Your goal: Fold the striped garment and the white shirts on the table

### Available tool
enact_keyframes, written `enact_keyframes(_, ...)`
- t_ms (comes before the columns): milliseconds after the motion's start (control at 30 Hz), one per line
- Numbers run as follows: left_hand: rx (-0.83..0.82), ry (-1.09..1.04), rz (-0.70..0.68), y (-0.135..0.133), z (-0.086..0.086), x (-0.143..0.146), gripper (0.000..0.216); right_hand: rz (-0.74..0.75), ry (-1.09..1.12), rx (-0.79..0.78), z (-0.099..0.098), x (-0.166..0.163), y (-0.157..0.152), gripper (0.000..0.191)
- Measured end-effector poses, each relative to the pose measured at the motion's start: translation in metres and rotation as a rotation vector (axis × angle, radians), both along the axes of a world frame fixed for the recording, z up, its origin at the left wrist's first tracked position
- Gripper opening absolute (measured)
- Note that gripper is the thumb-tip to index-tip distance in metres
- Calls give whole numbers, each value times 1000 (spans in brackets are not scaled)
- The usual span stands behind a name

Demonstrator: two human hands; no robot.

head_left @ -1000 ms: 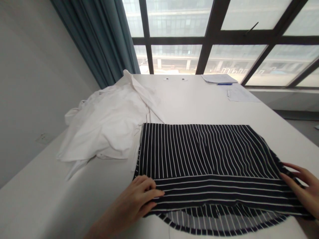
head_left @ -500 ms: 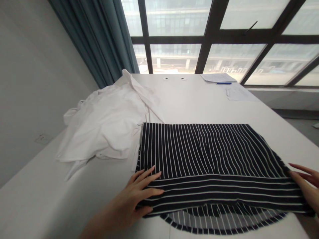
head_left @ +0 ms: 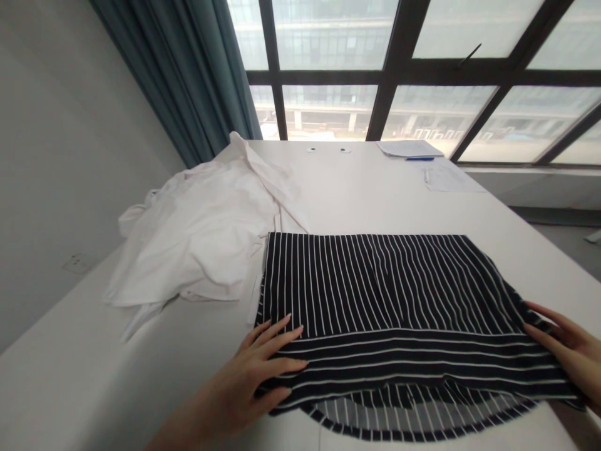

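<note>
**Head view.** A black-and-white striped garment [head_left: 385, 294] lies flat at the 6 o'clock end of a white table [head_left: 375, 194], spread as a wide rectangle. A band along its near edge has stripes running crosswise to those of the main panel. This reads as a portion already turned over onto the body, and a curved hem shows beneath it at 6 o'clock.

The left hand [head_left: 253, 369] rests palm down on the garment's 8 o'clock corner, fingers spread and apart, pinching nothing. The right hand [head_left: 568, 341], partly cut by the frame edge, lies on the 4 o'clock edge. Its fingers are extended and apart, and it grips no cloth as far as can be seen.

Judged from this lay, the spreading and a first fold appear done and the cloth is being pressed flat. The rectangle is not yet reduced across its width.

A crumpled white shirt [head_left: 201, 238] lies unfolded at 10 o'clock of the garment, against its left edge. Papers [head_left: 410, 148] and a blue pen [head_left: 419, 158] sit well apart at 1 o'clock, near the window
</note>
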State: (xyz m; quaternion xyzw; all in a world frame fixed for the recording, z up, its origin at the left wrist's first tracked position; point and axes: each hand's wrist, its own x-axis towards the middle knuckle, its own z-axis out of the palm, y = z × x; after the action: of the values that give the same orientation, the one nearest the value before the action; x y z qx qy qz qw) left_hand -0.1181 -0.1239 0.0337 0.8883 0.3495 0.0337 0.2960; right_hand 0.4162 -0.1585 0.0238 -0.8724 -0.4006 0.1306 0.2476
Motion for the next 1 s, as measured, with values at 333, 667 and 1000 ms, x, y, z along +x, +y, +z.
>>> enact_keyframes(333, -108, -117, 55, 22, 26, 6, 43, 237, 195, 114, 44, -92, 49, 58)
enact_keyframes(667, -865, -816, 481, 122, 17, 50, 64, 983, 383, 235, 55, -254, 85, 43)
enact_keyframes(1000, -451, -871, 773, 148, -2, 45, 86, 1312, 518, 95, 42, -323, 65, 52)
